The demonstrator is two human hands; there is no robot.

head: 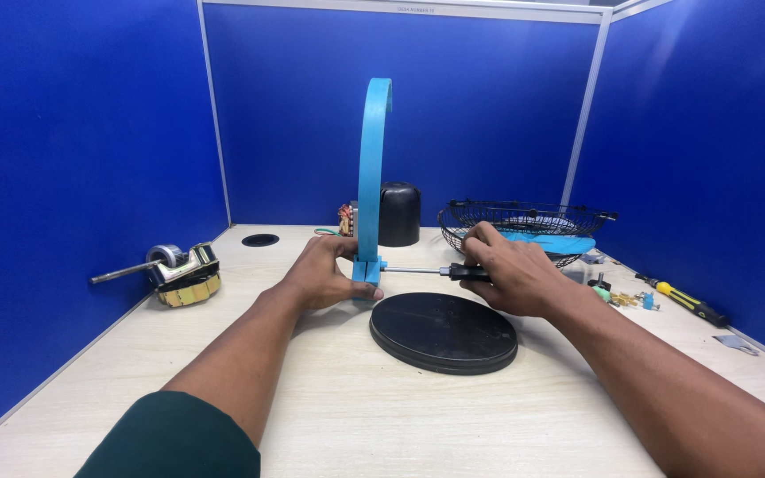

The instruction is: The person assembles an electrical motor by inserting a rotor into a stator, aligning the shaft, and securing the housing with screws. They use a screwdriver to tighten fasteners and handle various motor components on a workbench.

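Note:
A tall curved blue plastic arm (371, 168) stands upright on the desk. My left hand (322, 274) grips its foot at the bottom. My right hand (511, 273) is closed on the black handle of a screwdriver (453, 272), whose metal shaft runs level to the left and meets the blue foot. A round black base plate (444, 331) lies flat just in front of both hands.
A motor with a metal shaft (179, 270) lies at the left. Behind stand a black cup-shaped cover (398, 213) and a black wire guard (529, 223) holding a blue blade. A yellow-handled screwdriver (685, 299) and small screws (626, 299) lie at the right. Blue partitions enclose the desk.

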